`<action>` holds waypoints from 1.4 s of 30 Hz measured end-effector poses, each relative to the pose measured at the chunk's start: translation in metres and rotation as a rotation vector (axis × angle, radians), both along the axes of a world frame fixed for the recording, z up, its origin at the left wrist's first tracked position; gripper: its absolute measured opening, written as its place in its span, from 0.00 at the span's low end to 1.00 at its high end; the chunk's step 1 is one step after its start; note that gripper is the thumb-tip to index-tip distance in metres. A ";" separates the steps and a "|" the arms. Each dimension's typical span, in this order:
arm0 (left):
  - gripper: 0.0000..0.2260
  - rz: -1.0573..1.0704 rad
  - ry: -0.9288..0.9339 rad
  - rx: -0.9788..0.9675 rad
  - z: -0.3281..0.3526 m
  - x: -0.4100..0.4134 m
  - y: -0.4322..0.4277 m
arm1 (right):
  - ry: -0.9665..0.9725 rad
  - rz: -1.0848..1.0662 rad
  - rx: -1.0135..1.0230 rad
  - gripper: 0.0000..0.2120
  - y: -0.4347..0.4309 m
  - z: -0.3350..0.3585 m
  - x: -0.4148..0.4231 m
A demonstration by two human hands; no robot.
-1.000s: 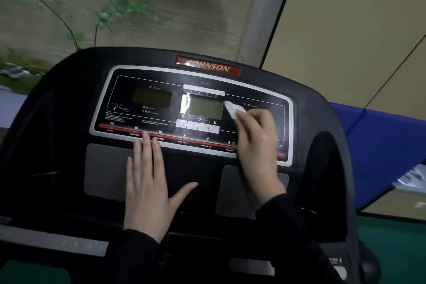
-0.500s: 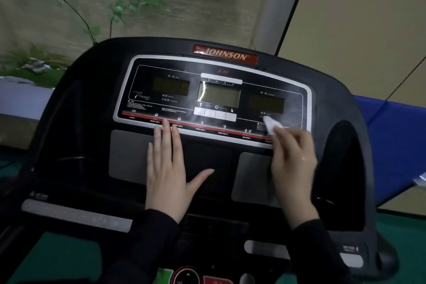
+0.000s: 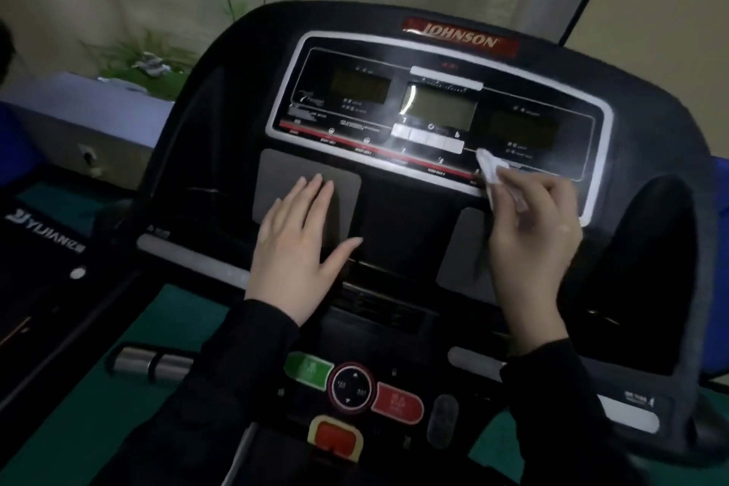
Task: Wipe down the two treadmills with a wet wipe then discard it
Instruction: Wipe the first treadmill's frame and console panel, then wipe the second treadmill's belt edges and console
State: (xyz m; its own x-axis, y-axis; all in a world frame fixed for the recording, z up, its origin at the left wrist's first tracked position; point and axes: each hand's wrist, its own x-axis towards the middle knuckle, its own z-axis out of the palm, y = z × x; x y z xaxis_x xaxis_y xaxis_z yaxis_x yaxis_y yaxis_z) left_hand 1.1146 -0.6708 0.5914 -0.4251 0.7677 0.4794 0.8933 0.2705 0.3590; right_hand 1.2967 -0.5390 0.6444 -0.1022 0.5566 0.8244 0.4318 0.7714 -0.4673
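Wet wipe (image 3: 488, 169): small, white, crumpled into a wad — pressed against the lower edge of the treadmill console's display panel (image 3: 442, 118), right of the panel's centre, just below the row of white keys.

Treadmill console (image 3: 651, 130): black housing, tilted face, red JOHNSON badge above the display panel; the panel is silver-framed with three dark readouts and a red strip along its base.

Lower controls: green key (image 3: 308, 370), round dial, red key and red safety tab below the display panel.

Second treadmill (image 3: 43, 245): black — left of the console, lettering partly legible.
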 end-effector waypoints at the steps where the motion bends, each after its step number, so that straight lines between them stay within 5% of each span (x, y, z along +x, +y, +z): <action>1: 0.31 0.009 0.000 0.001 -0.001 -0.002 -0.005 | -0.008 0.012 0.005 0.07 -0.004 0.003 -0.002; 13: 0.26 0.172 -0.066 -0.019 -0.016 -0.047 -0.119 | -0.084 0.221 -0.125 0.07 -0.085 -0.020 -0.057; 31: 0.27 0.843 -0.298 -0.210 -0.090 -0.079 -0.508 | -0.319 0.873 -0.312 0.08 -0.385 -0.082 -0.218; 42: 0.22 1.279 -0.446 -0.147 -0.110 -0.035 -0.634 | -0.519 1.320 -0.343 0.08 -0.512 -0.118 -0.262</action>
State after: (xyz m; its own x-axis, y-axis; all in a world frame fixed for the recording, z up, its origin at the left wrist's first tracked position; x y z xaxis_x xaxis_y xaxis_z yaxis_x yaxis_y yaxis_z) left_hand 1.0800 -1.3050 0.4814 -0.9675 -0.2447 0.0641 -0.1918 0.8747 0.4451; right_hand 1.0344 -1.0506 0.5262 -0.9225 -0.0183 0.3856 -0.3138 0.6175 -0.7213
